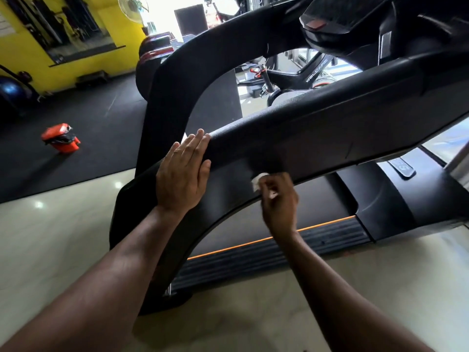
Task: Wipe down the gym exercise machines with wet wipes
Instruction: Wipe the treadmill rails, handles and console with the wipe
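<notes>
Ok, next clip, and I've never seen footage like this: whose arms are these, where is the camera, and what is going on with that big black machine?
There is one picture, taken by a wide-angle camera worn on a person's head, looking down at their own arms. No robot is involved. The big black thing is a treadmill, seen from its side; the curved black bar is its side rail. The left hand lies flat on that rail with straight fingers, holding nothing. The right hand pinches a small white wet wipe against the rail's lower edge, apparently wiping it. On the dark floor mat to the left stands an orange bin with a black liner. An exercise bike shows through the gap behind the rail.
</notes>
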Demonstrator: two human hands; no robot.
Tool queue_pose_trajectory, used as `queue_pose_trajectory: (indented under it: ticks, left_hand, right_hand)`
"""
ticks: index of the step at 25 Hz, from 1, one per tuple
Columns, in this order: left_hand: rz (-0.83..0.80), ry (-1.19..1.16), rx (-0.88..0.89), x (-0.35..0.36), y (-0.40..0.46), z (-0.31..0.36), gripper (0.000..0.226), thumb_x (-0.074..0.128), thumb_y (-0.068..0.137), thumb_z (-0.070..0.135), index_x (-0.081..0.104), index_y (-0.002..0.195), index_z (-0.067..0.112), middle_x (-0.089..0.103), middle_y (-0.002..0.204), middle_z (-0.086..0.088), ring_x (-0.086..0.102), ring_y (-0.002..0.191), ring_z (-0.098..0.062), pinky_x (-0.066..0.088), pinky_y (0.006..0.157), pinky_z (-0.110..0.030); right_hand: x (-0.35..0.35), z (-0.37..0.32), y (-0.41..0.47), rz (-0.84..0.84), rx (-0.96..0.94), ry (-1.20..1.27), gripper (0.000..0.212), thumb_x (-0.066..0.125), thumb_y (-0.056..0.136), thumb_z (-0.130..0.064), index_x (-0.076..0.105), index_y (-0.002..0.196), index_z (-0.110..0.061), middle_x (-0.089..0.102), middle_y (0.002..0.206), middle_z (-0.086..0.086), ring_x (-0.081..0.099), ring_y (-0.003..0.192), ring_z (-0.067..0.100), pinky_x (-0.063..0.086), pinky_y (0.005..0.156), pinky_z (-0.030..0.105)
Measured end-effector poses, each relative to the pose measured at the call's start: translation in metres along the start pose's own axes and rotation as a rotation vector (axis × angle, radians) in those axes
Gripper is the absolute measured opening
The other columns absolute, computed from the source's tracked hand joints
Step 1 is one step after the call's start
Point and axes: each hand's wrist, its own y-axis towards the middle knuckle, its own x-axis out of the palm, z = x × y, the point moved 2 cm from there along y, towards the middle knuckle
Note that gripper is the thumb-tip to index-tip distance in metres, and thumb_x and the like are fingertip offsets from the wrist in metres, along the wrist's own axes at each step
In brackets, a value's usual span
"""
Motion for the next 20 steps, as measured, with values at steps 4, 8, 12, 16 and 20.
queue_pose_trajectory:
  ticks: [4, 8, 12, 16, 20]
  left_hand:
    - [-0.009, -0.001, -0.015, 0.001, 0.001, 0.002, 0.054, 0.027, 0.111, 0.038, 0.041, 0.158, 0.014, 0.041, 0.164, -0.003, 0.042, 0.149, -0.023, 0.033, 0.122, -0.049]
    - [0.012, -0.001, -0.054, 0.0, 0.002, 0.01, 0.053, 0.03, 0.111, 0.037, 0.044, 0.156, 0.013, 0.043, 0.162, -0.005, 0.042, 0.149, -0.025, 0.034, 0.121, -0.05]
    - [0.0, 0.002, 0.011, 0.002, 0.01, 0.029, 0.053, 0.039, 0.109, 0.034, 0.042, 0.157, 0.01, 0.04, 0.164, -0.007, 0.037, 0.152, -0.026, 0.032, 0.122, -0.048]
    - [-0.027, 0.097, 0.025, 0.007, 0.014, 0.037, 0.058, 0.035, 0.11, 0.039, 0.031, 0.162, 0.012, 0.031, 0.168, -0.006, 0.031, 0.155, -0.024, 0.026, 0.125, -0.047]
    - [-0.013, 0.02, -0.049, 0.005, 0.02, 0.042, 0.053, 0.035, 0.111, 0.037, 0.039, 0.158, 0.013, 0.04, 0.164, -0.005, 0.038, 0.152, -0.023, 0.03, 0.124, -0.046]
  right_hand:
    - [-0.044, -0.009, 0.049, 0.253, 0.089, 0.064, 0.009, 0.066, 0.093, -0.004, 0.067, 0.093, -0.013, 0.061, 0.097, 0.004, 0.061, 0.084, 0.007, 0.055, 0.072, 0.03]
    - [-0.004, -0.031, 0.024, -0.068, -0.16, -0.006, 0.013, 0.06, 0.095, -0.009, 0.072, 0.098, -0.014, 0.061, 0.101, 0.002, 0.057, 0.094, 0.016, 0.045, 0.082, 0.022]
    - [0.003, 0.006, -0.009, -0.194, -0.137, -0.12, 0.02, 0.055, 0.092, -0.011, 0.073, 0.102, -0.014, 0.056, 0.103, 0.003, 0.052, 0.096, 0.021, 0.044, 0.082, 0.025]
    - [-0.058, 0.032, 0.03, 0.112, 0.041, -0.07, 0.017, 0.061, 0.092, 0.003, 0.069, 0.091, -0.013, 0.057, 0.1, 0.006, 0.059, 0.09, 0.021, 0.049, 0.08, 0.032]
    - [-0.055, -0.007, 0.062, 0.207, -0.001, 0.02, 0.014, 0.062, 0.093, 0.001, 0.069, 0.097, -0.011, 0.059, 0.105, 0.005, 0.058, 0.095, 0.012, 0.045, 0.085, 0.02]
